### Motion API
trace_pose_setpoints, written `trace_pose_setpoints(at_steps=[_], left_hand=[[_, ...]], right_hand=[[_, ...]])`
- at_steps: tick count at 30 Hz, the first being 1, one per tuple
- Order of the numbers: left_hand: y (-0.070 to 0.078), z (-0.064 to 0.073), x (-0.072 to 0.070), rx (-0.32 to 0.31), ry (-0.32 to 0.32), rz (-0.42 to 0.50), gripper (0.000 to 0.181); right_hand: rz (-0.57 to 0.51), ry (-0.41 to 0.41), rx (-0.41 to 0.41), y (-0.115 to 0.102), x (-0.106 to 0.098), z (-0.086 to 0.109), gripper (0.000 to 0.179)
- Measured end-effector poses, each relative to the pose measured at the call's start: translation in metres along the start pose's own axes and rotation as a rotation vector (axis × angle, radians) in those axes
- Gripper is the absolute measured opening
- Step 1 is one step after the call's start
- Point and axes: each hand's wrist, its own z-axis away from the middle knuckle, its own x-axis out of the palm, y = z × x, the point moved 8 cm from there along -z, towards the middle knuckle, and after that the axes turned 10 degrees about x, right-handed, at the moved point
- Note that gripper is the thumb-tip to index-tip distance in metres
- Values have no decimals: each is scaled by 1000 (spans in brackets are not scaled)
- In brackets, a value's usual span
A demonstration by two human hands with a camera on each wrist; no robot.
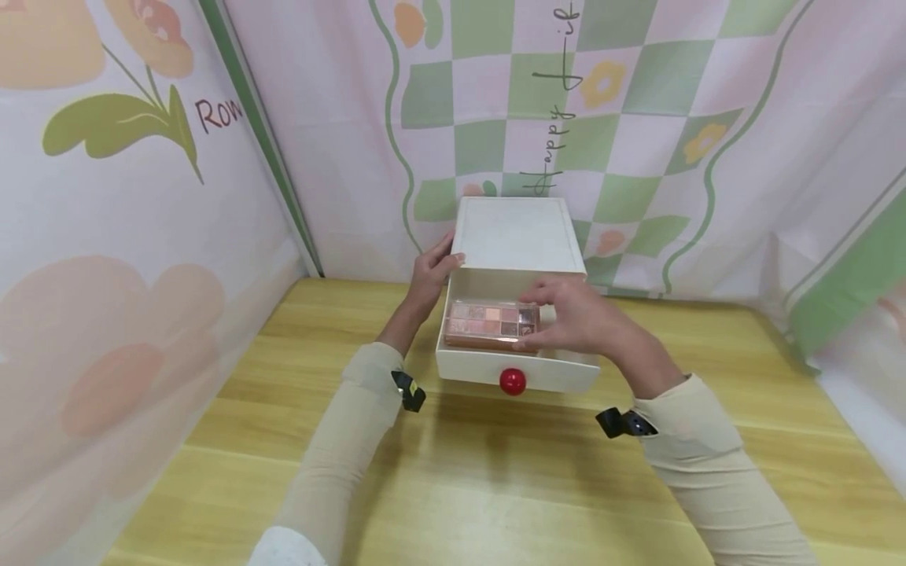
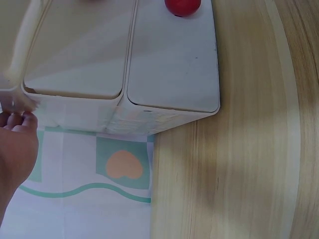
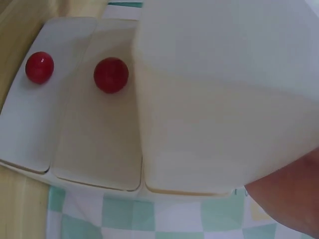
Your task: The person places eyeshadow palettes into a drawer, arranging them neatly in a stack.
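A small white drawer cabinet [image 1: 519,232] stands at the back of the table with its top drawer [image 1: 470,366] pulled out. Inside that drawer, toward the left, sits an eyeshadow palette [image 1: 488,321] with pink and brown pans under a clear lid. My right hand [image 1: 576,314] reaches in and pinches the palette's right end, thumb at the near edge and fingers at the far one. Against the cabinet's left side rests my left hand [image 1: 428,275], its thumb by the top front edge. The left wrist view shows this hand's fingertips [image 2: 22,119] at the side wall.
A red knob [image 1: 513,381] is on the open drawer's front. Below are two closed drawers with red knobs [image 3: 111,74]. The wooden table [image 1: 481,487] runs in front, and a patterned curtain [image 1: 488,149] hangs right behind the cabinet.
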Motion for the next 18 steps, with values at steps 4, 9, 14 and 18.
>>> trace_pose_setpoints(at_steps=[4,9,14,18], left_hand=[[-1,0,0,-5,0,-1,64],[0,0,1,-5,3,-1,64],[1,1,1,-7,3,7,63],[2,1,2,-12,7,10,62]], right_hand=[[5,88,-31,-3,-14,13,64],[-24,342,-168,-16,-37,48,37],[-75,561,-281,-27,-39,91,31],[-133,678,-327,-36,-31,117,31]])
